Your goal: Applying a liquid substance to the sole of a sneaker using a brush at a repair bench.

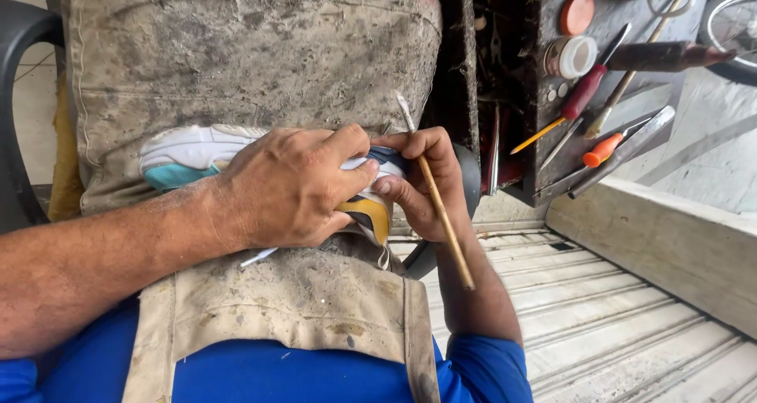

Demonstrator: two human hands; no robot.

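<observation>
1. the work in hand looks like it is mid-way: a sneaker (197, 154), white with teal, yellow and dark blue parts, lies on its side in the centre of the frame on a stained canvas apron (260, 48) across the person's lap. no finished seam or glue line can be made out, so how much is done is hard to judge.
2. the sneaker's toe end, right of centre, is the part being handled; its heel end points to the left of the frame and shows bare.
3. the left hand (288, 186) comes in from the lower left, palm down, fingers curled over the shoe and clamping it against the lap.
4. the right hand (422, 182) comes up from the bottom centre, wrist bent, fingers pinched closed on a thin wooden-handled brush (441, 214) while also pressing the shoe's toe. the brush tip points to the upper centre, its handle slants to the lower right.
5. in the upper right, a dark toolbox (512, 135) holds screwdrivers (579, 99) with red and orange handles, and small round tins (574, 56).
6. a slatted floor (615, 316) fills the lower right.
</observation>
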